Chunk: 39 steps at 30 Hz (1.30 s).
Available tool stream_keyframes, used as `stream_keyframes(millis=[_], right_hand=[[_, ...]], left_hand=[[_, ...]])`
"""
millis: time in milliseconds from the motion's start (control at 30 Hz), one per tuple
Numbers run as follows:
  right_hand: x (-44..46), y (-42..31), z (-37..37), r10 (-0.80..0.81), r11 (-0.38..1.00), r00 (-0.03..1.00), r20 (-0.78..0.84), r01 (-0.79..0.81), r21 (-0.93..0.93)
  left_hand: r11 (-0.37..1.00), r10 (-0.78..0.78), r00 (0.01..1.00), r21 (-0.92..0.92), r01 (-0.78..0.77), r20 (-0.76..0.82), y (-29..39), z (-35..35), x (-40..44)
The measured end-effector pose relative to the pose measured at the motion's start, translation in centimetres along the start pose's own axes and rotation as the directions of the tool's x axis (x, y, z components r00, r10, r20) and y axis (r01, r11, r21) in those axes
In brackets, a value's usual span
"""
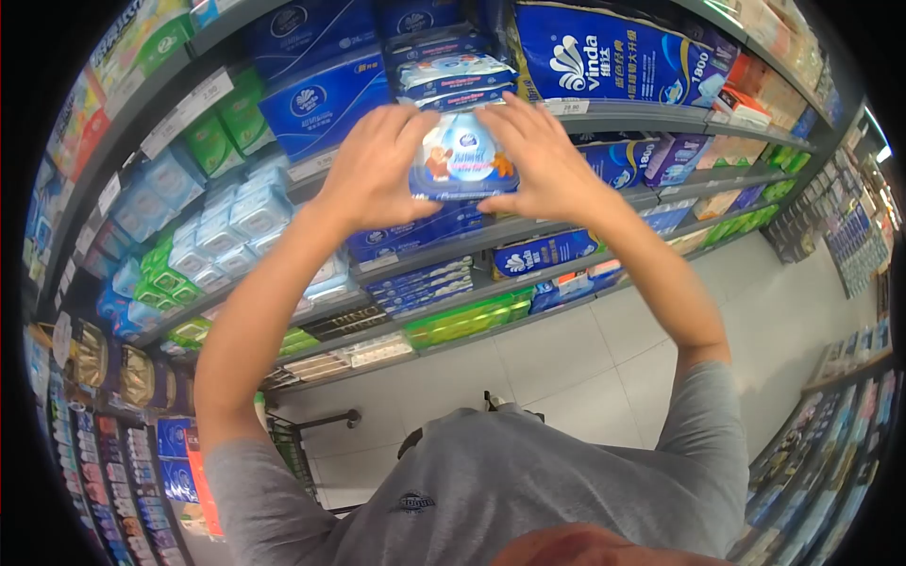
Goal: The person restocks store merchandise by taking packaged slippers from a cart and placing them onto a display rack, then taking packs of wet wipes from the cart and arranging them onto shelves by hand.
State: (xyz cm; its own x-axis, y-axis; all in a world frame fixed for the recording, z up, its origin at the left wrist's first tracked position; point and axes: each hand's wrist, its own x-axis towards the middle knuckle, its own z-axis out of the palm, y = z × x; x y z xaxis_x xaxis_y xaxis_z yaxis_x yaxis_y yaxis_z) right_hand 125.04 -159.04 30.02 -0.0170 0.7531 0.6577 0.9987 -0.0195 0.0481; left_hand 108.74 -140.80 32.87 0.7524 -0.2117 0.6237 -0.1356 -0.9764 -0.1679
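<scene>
A blue and white tissue pack (462, 156) with cartoon figures on its front is between my two hands, at the height of an upper shelf. My left hand (377, 170) grips its left side, with the thumb near the lower edge. On its right side my right hand (538, 165) holds it the same way. Right behind it, a stack of similar packs (458, 71) lies on the shelf. A blue tissue box (326, 108) stands left of the stack, and a large blue Vinda pack (613, 61) lies to its right.
Lower shelves hold white wipe packs (231, 226), a blue Vinda pack (545, 253) and green packs (472, 319). Grey shelf edges (679, 118) carry price tags. A cart's dark metal frame (321, 420) is at the lower left, above the tiled floor (566, 349). Another stocked rack (812, 453) stands at right.
</scene>
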Motion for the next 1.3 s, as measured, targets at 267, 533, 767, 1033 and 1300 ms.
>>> stream_keyframes(millis=[267,533,767,1033,1300], right_hand=[[8.2,11.9,1.0,-0.115,0.987,0.993,0.027,0.118,-0.114],[14.3,14.9,2.9,0.073,0.996,0.942,0.329,-0.085,0.023],[14.8,17.3,4.1,0.108,0.958,0.909,0.402,-0.203,0.203],[10.9,15.9,5.6,0.041,0.999,0.999,-0.017,-0.040,0.020],[9.8,16.2,7.8,0.008,0.999,0.963,-0.271,-0.021,-0.044]], left_hand=[[0.975,-0.030,0.999,0.218,0.032,-0.012,-6.5,4.4,8.0],[0.920,-0.385,0.884,0.180,0.347,0.265,-10.4,5.7,11.9],[0.878,-0.453,0.803,0.041,0.476,0.386,-12.4,6.3,12.5],[0.923,-0.372,0.919,0.053,0.381,-0.130,-11.6,9.3,8.8],[0.904,-0.419,0.884,-0.006,0.428,-0.207,-11.5,10.3,7.8]])
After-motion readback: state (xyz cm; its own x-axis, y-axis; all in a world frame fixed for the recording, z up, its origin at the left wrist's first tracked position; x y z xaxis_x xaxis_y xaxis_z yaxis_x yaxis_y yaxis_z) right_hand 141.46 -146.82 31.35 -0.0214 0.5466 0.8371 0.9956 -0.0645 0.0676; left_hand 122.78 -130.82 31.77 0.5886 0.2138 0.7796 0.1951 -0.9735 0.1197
